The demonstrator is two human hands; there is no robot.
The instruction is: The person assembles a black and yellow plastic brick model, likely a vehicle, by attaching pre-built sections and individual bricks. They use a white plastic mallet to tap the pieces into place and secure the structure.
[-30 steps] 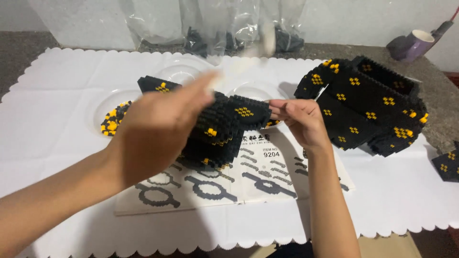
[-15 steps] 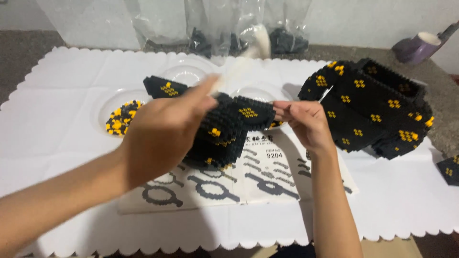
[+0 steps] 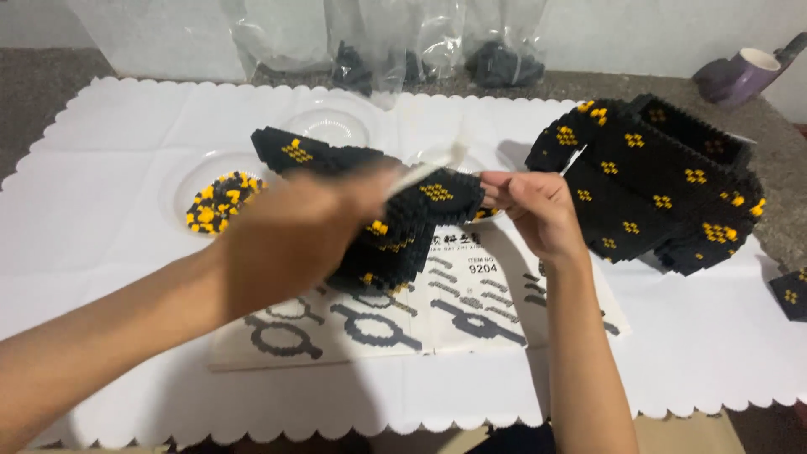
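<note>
My left hand [image 3: 294, 240] is closed around a thin white stick-like tool [image 3: 433, 166] and blurred by motion, in front of a black-and-yellow brick-built piece [image 3: 403, 214] standing on the instruction sheet [image 3: 471, 311]. My right hand [image 3: 538, 210] sits at the piece's right end, fingers pinched by its edge; whether they grip a small part I cannot tell. A larger black-and-yellow brick assembly [image 3: 664, 185] rests to the right of that hand.
A clear dish of loose black and yellow bricks [image 3: 220, 200] sits left, two more clear dishes [image 3: 328, 128] behind. Plastic bags of parts [image 3: 496, 50] line the back. A purple cup [image 3: 744, 74] stands far right. A small black brick piece [image 3: 792, 294] lies at the white cloth's [image 3: 126, 134] right edge.
My left hand has swung the white tool downward and toward the brick piece. The right hand stays at the piece's right end.
</note>
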